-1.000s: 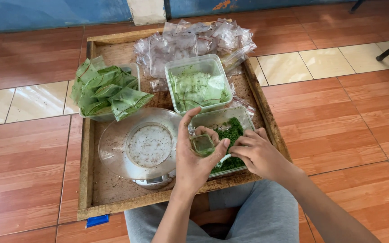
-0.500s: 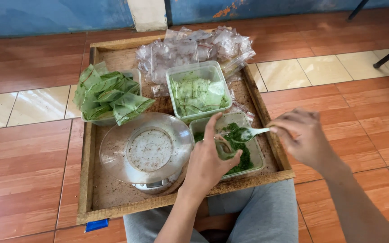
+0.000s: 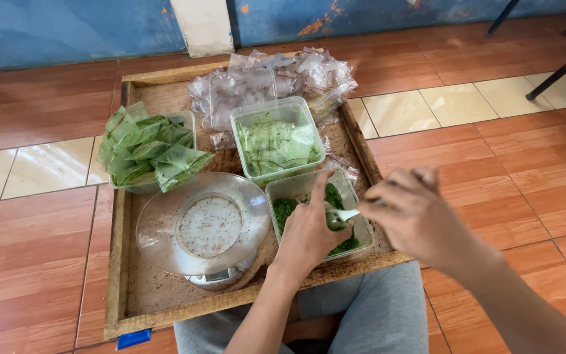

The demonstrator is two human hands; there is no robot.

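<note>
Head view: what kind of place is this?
Likely an informal home or small-shop packing spot on the floor. A wooden tray sits on floor tiles, holding a small scale, empty clear bags and tubs of green material. A worn painted wall stands behind.

Tray [image 3: 120, 262]: raw wood, rough and matt, grain dusted with fine crumbs.
Scale bowl [image 3: 158, 229]: clear plastic, smooth, glossy, clouded with powder.
Scale body [image 3: 217, 278]: silvery, metallic-looking finish with a slight sheen.
Near container [image 3: 296, 187]: translucent plastic, smooth walls; contents are green, granular and matt.
Far container [image 3: 276, 108]: translucent plastic, glossy rim.
Empty bags [image 3: 257, 82]: thin clear plastic film, crinkled, shiny.
Filled packets [image 3: 152, 147]: glossy film over matt green powder.
Spoon [image 3: 345, 214]: pale, smooth; material cannot be told.
Floor [image 3: 525, 164]: glazed tile, smooth, low gloss.
Wall [image 3: 67, 29]: blue paint, matt, chipped.
Trousers [image 3: 375, 314]: grey cloth, soft, matt.
</note>
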